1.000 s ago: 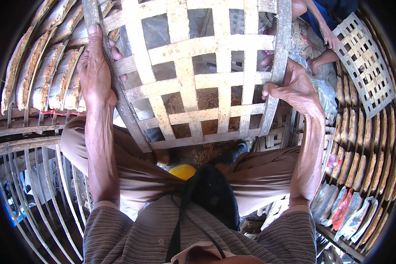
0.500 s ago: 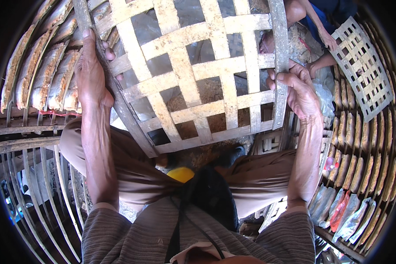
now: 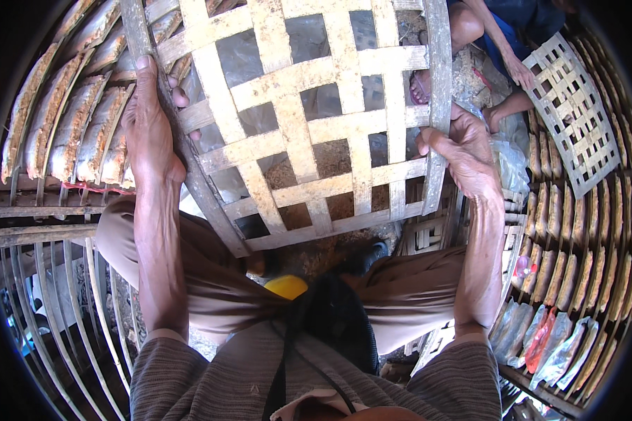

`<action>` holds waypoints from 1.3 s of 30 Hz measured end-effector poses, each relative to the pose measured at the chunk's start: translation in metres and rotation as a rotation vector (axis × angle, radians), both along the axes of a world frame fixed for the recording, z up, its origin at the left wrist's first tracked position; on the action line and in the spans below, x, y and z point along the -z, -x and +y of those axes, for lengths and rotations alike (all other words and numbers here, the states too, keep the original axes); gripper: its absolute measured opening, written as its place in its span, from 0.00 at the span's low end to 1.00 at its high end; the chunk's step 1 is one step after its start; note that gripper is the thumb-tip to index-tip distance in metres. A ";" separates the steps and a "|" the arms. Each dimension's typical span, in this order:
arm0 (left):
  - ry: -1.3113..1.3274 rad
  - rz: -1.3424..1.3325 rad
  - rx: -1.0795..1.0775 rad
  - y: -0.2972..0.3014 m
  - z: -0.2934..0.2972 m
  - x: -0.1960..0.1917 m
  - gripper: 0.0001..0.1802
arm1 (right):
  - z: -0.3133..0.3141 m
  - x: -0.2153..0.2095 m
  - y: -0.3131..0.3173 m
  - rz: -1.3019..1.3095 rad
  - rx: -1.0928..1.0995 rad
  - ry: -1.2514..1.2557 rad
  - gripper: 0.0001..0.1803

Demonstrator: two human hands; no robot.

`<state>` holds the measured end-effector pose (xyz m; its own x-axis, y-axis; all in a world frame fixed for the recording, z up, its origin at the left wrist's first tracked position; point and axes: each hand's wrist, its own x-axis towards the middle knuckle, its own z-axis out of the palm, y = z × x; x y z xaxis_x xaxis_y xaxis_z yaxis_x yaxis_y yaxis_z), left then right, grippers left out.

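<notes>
I hold a woven bamboo lattice tray [image 3: 309, 147] in front of me, above my knees, tilted slightly. My left hand [image 3: 147, 133] grips its left frame bar, fingers wrapped around it. My right hand [image 3: 463, 151] grips its right frame bar. The tray carries nothing; ground shows through its square gaps.
Rows of split dried fish [image 3: 70, 119] lie on a rack at my left. More fish [image 3: 583, 245] lie on racks at my right. Another person's hand [image 3: 523, 70] rests on a second lattice tray [image 3: 576, 112] at the upper right. Plastic bags [image 3: 541, 337] sit lower right.
The tray has tilted and shifted a little, its near edge rising. My right hand moved slightly up with the frame. Both grips stay closed.
</notes>
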<state>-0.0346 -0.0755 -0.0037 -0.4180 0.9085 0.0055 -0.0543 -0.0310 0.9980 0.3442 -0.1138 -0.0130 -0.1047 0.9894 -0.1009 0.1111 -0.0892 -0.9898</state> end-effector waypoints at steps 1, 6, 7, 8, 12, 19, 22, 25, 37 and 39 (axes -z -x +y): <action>-0.005 -0.001 0.001 0.001 0.000 0.001 0.29 | -0.001 -0.002 0.005 -0.037 0.002 -0.011 0.19; -0.017 -0.046 0.023 0.006 0.001 0.009 0.29 | 0.000 0.003 0.016 -0.160 0.030 -0.049 0.23; -0.037 -0.067 0.032 0.002 0.001 0.007 0.29 | 0.000 0.002 0.020 -0.166 0.046 -0.062 0.24; -0.003 -0.080 0.012 -0.001 0.000 0.006 0.28 | -0.002 0.002 0.023 -0.171 0.063 -0.075 0.26; 0.083 -0.117 0.046 0.012 0.007 0.007 0.24 | -0.005 0.018 0.038 -0.312 0.214 0.048 0.37; 0.180 0.158 0.352 0.040 0.012 0.004 0.27 | -0.010 0.103 0.058 -0.226 0.076 0.497 0.43; 0.232 0.100 0.430 0.024 0.005 0.000 0.34 | -0.005 0.115 0.066 -0.071 0.175 0.637 0.29; 0.317 -0.026 0.585 0.010 0.006 0.007 0.37 | 0.007 0.130 0.050 -0.094 0.341 0.592 0.28; 0.096 0.154 0.363 0.013 -0.006 -0.015 0.30 | 0.166 0.183 -0.081 -0.411 0.495 0.231 0.29; 0.064 0.178 0.373 0.013 -0.009 -0.016 0.26 | 0.182 0.225 -0.107 -0.697 0.413 0.018 0.33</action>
